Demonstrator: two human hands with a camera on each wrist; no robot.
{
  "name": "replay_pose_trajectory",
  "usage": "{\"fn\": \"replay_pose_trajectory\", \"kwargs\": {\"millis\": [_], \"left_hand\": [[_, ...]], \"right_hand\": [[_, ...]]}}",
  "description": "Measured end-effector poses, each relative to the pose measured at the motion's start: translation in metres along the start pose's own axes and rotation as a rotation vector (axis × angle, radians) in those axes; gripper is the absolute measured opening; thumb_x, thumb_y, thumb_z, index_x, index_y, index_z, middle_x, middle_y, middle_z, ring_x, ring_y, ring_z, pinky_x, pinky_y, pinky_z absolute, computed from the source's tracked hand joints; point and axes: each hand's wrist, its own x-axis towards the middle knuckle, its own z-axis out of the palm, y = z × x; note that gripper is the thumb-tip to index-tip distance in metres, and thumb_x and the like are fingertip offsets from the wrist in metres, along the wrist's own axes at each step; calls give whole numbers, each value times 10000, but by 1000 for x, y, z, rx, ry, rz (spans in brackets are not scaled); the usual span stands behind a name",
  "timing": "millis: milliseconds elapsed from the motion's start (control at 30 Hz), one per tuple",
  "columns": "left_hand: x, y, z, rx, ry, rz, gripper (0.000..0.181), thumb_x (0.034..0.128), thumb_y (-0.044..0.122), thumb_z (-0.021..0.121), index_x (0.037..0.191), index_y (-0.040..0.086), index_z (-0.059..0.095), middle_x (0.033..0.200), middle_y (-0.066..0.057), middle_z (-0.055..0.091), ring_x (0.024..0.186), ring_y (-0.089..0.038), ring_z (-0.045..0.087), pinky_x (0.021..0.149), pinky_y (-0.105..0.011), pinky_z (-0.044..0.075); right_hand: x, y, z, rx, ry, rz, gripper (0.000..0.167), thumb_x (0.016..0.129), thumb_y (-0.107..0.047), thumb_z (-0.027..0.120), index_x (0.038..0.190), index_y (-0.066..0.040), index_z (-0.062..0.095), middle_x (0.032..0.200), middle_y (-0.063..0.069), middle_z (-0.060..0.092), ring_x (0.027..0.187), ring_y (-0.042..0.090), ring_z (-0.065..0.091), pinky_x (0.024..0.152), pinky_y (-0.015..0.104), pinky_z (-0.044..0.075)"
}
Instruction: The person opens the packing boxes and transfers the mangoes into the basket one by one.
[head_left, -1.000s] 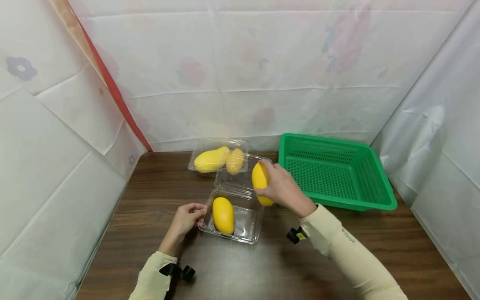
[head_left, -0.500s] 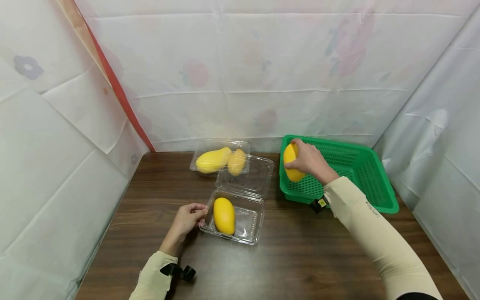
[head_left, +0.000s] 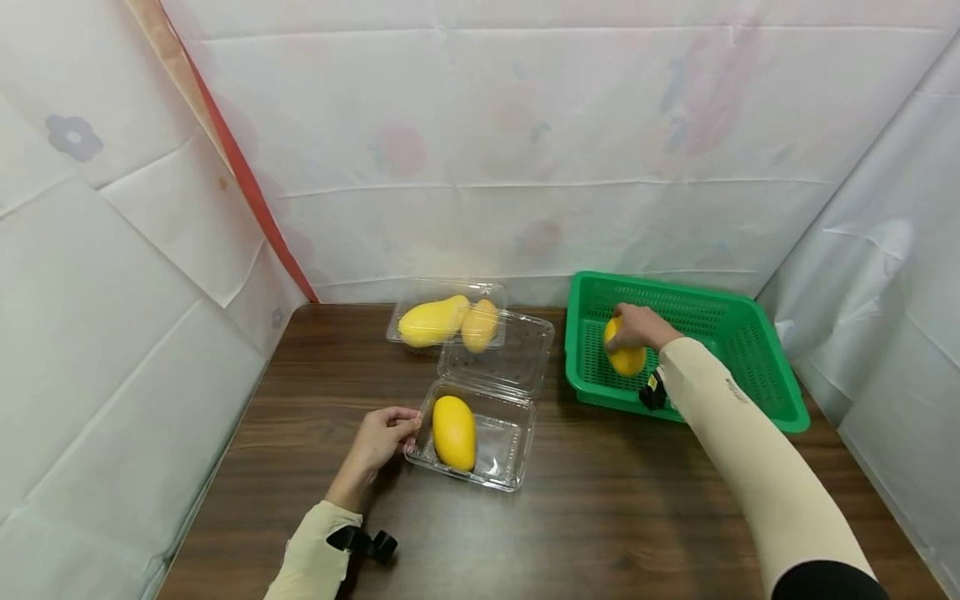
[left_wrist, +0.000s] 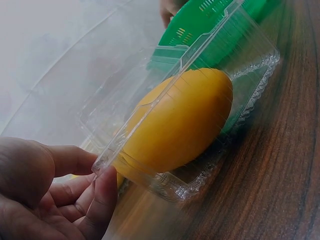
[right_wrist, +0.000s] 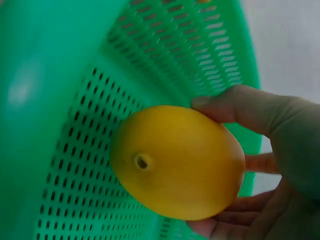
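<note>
My right hand (head_left: pixel 640 327) grips a yellow mango (right_wrist: pixel 180 162) by its sides, down inside the green basket (head_left: pixel 795 408). In the right wrist view the mango's stem end faces the camera, above the basket's slotted floor. My left hand (head_left: pixel 382 437) pinches the left rim of a clear plastic clamshell box (head_left: pixel 504 446) between thumb and fingers. Its lid (head_left: pixel 517 354) lies folded back, away from me. One more mango (head_left: pixel 453 433) lies in the left half of the box, and the left wrist view shows it through the clear wall (left_wrist: pixel 145 112).
Behind the open box stands another clear box (head_left: pixel 401 333), closed over two yellow fruits (head_left: pixel 433 322); the open lid touches or overlaps its right front. White printed cloth (head_left: pixel 480 150) walls the back and both sides. The dark wood table (head_left: pixel 585 517) extends in front.
The right hand has carried its mango from above the open clamshell box rightward and down into the green basket. The left hand keeps its pinch on the box rim.
</note>
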Motion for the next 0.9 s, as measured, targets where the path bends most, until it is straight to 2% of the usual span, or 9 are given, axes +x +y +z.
{"fn": "replay_pose_trajectory", "kwargs": {"millis": [200, 467, 700, 900], "left_hand": [[-1, 0, -3, 8, 20, -10, 272, 932, 55, 625, 1125, -137, 618, 763, -46, 641, 588, -92, 555, 519, -199, 498], [-6, 0, -1, -2, 0, -5, 271, 931, 37, 618, 1124, -153, 607, 785, -83, 648, 606, -98, 569, 529, -200, 511], [-5, 1, 5, 12, -7, 15, 249, 919, 28, 625, 1104, -139, 625, 775, -59, 656, 599, -85, 559, 521, -185, 500], [-5, 1, 5, 0, -14, 8, 245, 915, 15, 622, 1103, -142, 622, 775, -52, 651, 599, -82, 551, 517, -182, 498]], "right_hand": [[16, 4, 2, -38, -68, -24, 736, 879, -250, 653, 1449, 77, 319, 1237, 307, 519, 1014, 374, 579, 796, 457, 538], [30, 11, 5, -43, -139, -8, 746, 888, -237, 660, 1462, 67, 294, 1246, 287, 512, 1039, 357, 562, 789, 432, 523], [33, 13, 12, -89, -212, 16, 796, 912, -195, 653, 1515, 47, 192, 1485, 336, 319, 1301, 475, 409, 967, 555, 458], [35, 7, 13, -84, -216, 30, 850, 928, -191, 644, 1538, 29, 94, 1541, 334, 211, 1380, 502, 299, 1067, 598, 378]]}}
